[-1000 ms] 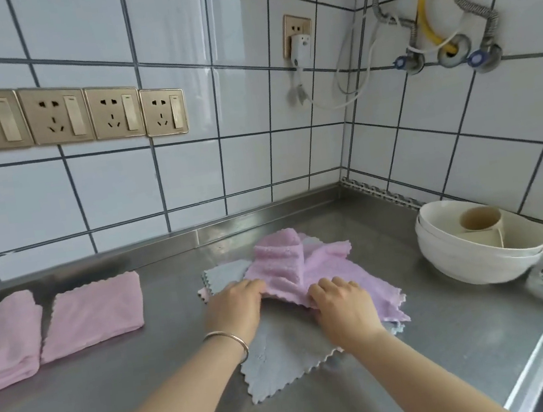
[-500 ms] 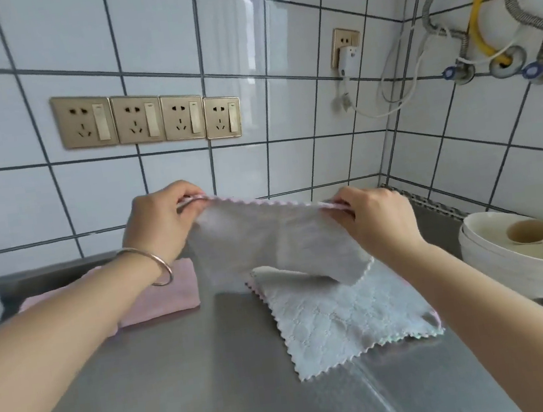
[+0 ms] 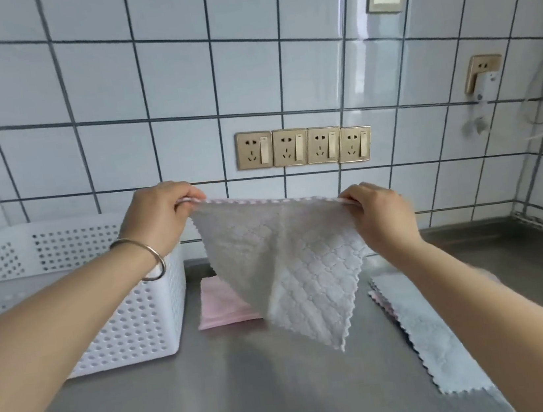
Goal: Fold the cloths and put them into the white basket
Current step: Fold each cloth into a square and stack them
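A pale quilted cloth [image 3: 291, 265] with a zigzag hem hangs in the air above the steel counter. My left hand [image 3: 161, 217] pinches its upper left corner and my right hand [image 3: 382, 215] pinches its upper right corner, so its top edge is stretched between them. The white perforated basket [image 3: 139, 313] stands on the counter at the left, partly behind my left forearm. A folded pink cloth [image 3: 221, 305] lies just right of the basket, half hidden by the hanging cloth. A flat grey cloth [image 3: 428, 330] lies under my right forearm.
The steel counter [image 3: 254, 398] meets a tiled wall with a row of gold sockets [image 3: 304, 148]. Another socket with a white plug and cable [image 3: 480, 74] sits at the right, near the corner of the walls.
Both hands lifted the pale cloth off the pile and now hold it higher and spread wider. The view swung left, bringing the white basket in and the bowls out of sight.
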The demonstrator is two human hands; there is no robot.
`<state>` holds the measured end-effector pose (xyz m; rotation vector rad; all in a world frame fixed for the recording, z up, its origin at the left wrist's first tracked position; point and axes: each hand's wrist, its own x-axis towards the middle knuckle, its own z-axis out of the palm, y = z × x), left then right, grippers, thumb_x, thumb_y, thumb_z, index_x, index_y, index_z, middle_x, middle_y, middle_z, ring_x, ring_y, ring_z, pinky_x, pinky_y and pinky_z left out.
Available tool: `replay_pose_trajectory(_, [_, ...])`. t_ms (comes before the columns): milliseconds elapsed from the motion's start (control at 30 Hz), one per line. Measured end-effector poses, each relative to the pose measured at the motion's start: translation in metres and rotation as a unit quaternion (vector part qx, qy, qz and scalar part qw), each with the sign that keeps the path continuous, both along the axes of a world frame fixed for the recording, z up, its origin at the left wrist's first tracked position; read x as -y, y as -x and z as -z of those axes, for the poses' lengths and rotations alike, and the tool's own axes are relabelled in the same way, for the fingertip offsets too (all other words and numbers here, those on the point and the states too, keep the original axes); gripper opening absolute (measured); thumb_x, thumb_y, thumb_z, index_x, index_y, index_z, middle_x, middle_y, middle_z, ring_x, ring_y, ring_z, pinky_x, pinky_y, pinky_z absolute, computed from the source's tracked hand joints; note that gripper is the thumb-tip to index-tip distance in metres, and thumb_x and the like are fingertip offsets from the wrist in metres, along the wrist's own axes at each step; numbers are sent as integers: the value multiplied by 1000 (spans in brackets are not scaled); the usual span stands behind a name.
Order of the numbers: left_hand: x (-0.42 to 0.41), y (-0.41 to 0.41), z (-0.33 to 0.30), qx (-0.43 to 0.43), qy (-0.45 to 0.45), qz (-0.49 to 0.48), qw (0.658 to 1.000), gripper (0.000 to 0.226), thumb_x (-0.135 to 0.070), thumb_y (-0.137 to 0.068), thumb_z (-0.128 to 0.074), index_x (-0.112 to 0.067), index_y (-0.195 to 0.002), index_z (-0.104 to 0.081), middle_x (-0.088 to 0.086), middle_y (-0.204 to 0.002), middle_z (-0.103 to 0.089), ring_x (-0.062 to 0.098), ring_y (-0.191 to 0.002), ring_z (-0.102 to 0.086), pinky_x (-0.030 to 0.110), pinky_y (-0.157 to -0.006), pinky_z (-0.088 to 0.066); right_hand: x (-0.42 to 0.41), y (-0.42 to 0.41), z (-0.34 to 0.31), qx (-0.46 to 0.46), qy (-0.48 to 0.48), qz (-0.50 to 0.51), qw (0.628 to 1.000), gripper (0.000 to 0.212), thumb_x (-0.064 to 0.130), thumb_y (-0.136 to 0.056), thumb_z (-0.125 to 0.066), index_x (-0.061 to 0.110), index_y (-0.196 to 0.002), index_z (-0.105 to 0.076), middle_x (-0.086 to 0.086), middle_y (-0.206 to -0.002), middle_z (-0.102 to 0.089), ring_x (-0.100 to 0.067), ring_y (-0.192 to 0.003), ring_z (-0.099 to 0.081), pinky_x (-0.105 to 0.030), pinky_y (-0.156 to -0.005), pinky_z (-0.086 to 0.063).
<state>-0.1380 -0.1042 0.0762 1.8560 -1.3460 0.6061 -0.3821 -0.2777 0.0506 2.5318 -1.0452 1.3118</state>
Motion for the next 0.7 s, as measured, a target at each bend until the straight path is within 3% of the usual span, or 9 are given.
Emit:
replay_pose_trajectory(133, [-66,4,43,28,-61,33,997,22,6,-79,-64,-12,-85,-75,-1,-78,-69,10,-68,-58,-4,-68,-34,-37,15,29,-53,-6,-80,995,12,14,-86,-62,17,-92,-72,-1,-90,-72,-28,-83,-65,-34,-64,-49])
replay_pose_trajectory(300, [-138,26,137,-2,-203,101,974,12,-25,-75,-60,-32,-82,-68,-20,-70,-65,2,-78,-56,7,-66,-38,-84,54,107,-219,-114,-162,955,14,17,-84,-63,25,-89,-73,6,-88,-70,-23,-83,-66,-28,-62,-44])
replay_pose_trajectory(400, [-165,41,178,-74,-243,101,962,29,-55,-71,-43,-45,-97,-53,-37,-68,-56,-13,-74,-55,7,-65,-39,-103,73,150,-303,-167,-174,922,21,21,-86,-53,31,-94,-70,14,-96,-68,-14,-89,-62,-17,-62,-36])
replay_pose_trajectory(467, [-173,51,197,-91,-241,104,961,36,-62,-67,-40,-47,-98,-50,-47,-79,-52,-13,-75,-55,10,-67,-41,-113,83,169,-339,-219,-168,899,16,22,-85,-54,35,-86,-65,13,-87,-62,-15,-87,-59,-24,-66,-38])
replay_pose_trajectory(567, [-181,63,213,-154,-247,117,950,41,-63,-62,-45,-48,-100,-50,-48,-90,-52,-2,-90,-56,14,-77,-44,-126,96,177,-340,-280,-169,882,31,22,-75,-59,51,-84,-62,26,-73,-51,-9,-80,-57,-18,-70,-41])
replay_pose_trajectory(633, [-183,64,220,-170,-257,136,942,33,-54,-68,-57,-44,-99,-59,-45,-88,-56,-2,-95,-58,16,-86,-45,-126,102,180,-307,-297,-160,890,43,8,-70,-56,45,-86,-70,29,-76,-54,-7,-81,-58,-10,-71,-41])
replay_pose_trajectory(700, [-188,65,226,-150,-288,147,934,18,-32,-80,-66,-36,-96,-72,-53,-79,-50,-12,-105,-53,15,-99,-40,-132,107,187,-279,-292,-154,902,51,-2,-67,-53,40,-89,-73,33,-72,-55,-2,-79,-55,-2,-69,-38])
